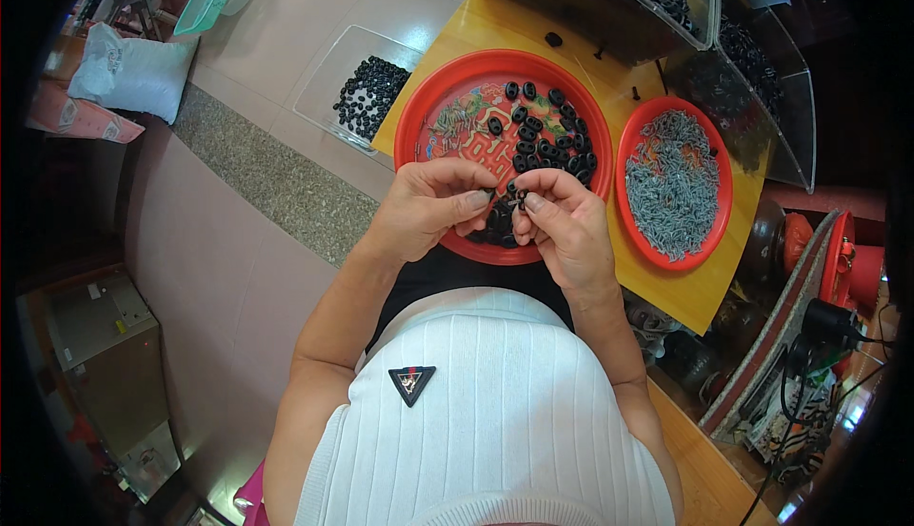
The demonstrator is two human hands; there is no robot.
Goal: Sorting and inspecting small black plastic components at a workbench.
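Over the near side of a large round red tray (409, 112), my two hands are close together. My left hand (433, 207) is closed, thumb and forefinger pinching a small black plastic piece (491, 193) mostly hidden by the fingertips. A short gap away, my right hand (574, 226) pinches a small dark part (521, 198) with a pale glint, perhaps metal; its exact kind is too small to tell. Inside the tray lie black oval two-holed pieces (546, 149) at the right, and loose silver screws (457, 122) at the upper left.
A smaller red tray (623, 178) heaped with silver screws (674, 188) stands to the right on the yellow board (700, 293). Clear bins (609, 12) of black parts rise behind. Left, a transparent box (319, 88) holds small black pieces. A white sack (133, 74) sits farther left.
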